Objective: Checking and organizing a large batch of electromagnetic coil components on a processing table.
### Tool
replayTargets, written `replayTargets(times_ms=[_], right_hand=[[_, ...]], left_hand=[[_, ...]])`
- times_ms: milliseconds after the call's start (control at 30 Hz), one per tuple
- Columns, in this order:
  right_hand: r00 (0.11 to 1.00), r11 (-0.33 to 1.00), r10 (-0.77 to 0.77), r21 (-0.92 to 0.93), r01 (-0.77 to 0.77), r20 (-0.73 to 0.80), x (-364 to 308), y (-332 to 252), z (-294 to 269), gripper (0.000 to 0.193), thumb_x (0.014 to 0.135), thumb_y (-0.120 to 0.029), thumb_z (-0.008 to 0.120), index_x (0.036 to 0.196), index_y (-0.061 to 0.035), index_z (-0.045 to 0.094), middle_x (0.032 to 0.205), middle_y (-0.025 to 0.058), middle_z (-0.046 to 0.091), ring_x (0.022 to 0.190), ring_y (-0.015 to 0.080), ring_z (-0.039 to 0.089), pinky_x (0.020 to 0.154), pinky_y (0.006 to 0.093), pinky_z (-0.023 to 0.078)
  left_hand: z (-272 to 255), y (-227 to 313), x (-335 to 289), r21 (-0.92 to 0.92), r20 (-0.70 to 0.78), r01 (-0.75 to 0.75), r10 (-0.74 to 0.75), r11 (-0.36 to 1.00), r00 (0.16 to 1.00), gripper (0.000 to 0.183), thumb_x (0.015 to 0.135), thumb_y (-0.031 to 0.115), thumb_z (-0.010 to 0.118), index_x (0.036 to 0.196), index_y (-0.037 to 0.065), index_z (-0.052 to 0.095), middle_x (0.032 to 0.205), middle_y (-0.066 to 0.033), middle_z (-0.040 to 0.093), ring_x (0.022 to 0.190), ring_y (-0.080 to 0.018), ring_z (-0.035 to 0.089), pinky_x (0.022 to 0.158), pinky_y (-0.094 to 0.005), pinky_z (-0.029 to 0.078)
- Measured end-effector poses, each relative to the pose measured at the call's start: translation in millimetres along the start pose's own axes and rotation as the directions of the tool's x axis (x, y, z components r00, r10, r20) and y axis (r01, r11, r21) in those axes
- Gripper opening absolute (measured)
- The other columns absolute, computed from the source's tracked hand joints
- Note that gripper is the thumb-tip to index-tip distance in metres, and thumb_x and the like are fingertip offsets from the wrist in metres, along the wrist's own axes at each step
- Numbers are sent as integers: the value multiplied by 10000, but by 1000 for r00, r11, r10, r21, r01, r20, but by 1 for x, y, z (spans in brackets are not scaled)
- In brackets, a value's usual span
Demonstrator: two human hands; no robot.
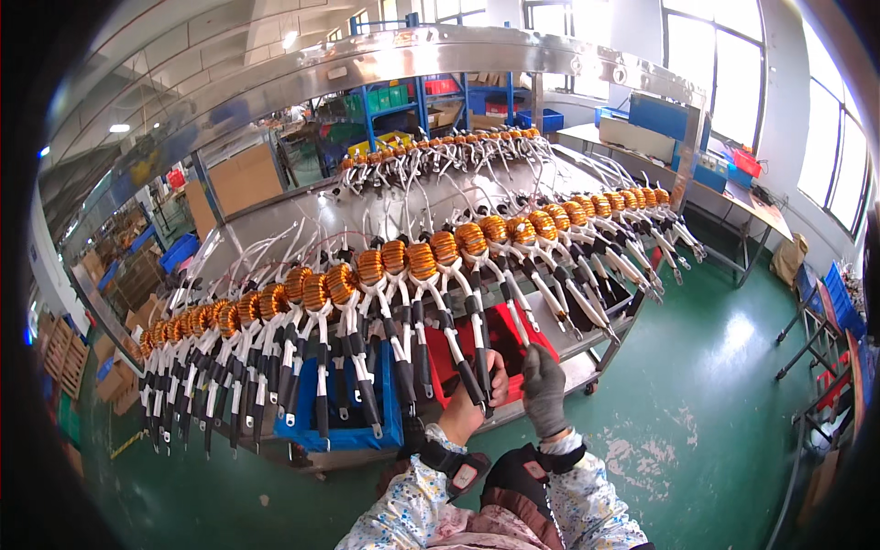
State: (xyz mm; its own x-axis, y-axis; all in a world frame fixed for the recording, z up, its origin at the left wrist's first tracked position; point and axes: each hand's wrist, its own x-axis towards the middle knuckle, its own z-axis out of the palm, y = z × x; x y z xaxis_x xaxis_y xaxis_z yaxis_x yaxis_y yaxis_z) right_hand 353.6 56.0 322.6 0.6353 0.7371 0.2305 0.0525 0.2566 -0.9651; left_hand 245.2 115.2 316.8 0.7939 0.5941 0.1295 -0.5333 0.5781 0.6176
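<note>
A long row of copper-wound toroid coils point(422, 260) lies across the metal cart, with white and black-sleeved cable leads hanging over its near side. My bare left hand point(474, 403) is closed round the lower end of a black-sleeved cable lead point(468, 378), near the row's middle. Just to the right, my right hand point(545, 396), in a grey glove, is closed with thumb and fingers together at the lower end of a white cable lead point(515, 316). Its grip is partly hidden. Behind both hands sits a red bin point(440, 353) under the hanging leads.
A blue bin point(390, 426) is left of the red one. A second row of coils point(440, 142) lies at the cart's far side. A shiny metal beam point(412, 50) spans above. Right of the cart are green floor point(697, 403) and a wheeled rack point(807, 344).
</note>
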Motion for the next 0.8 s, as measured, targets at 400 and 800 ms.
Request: replayTargets(times_ms=[400, 800], right_hand=[[934, 891, 294, 297, -344, 201, 2, -18, -12, 195, 882, -238, 474, 801, -62, 495, 534, -35, 376, 409, 100, 356, 381, 244, 317], [889, 947, 153, 195, -257, 431, 19, 21, -27, 283, 892, -325, 461, 733, -93, 431, 474, -46, 349, 351, 107, 344, 333, 275, 306]], left_hand=[[-13, -1, -5, 163, -145, -14, 38, 987, 989, 294, 930, 354, 352, 893, 77, 444, 576, -15, 397, 467, -89, 363, 420, -211, 294], [-16, -5, -13, 242, -207, -9, 61, 970, 976, 249, 898, 335, 460, 798, 108, 484, 570, 15, 418, 453, -73, 394, 389, -215, 283]])
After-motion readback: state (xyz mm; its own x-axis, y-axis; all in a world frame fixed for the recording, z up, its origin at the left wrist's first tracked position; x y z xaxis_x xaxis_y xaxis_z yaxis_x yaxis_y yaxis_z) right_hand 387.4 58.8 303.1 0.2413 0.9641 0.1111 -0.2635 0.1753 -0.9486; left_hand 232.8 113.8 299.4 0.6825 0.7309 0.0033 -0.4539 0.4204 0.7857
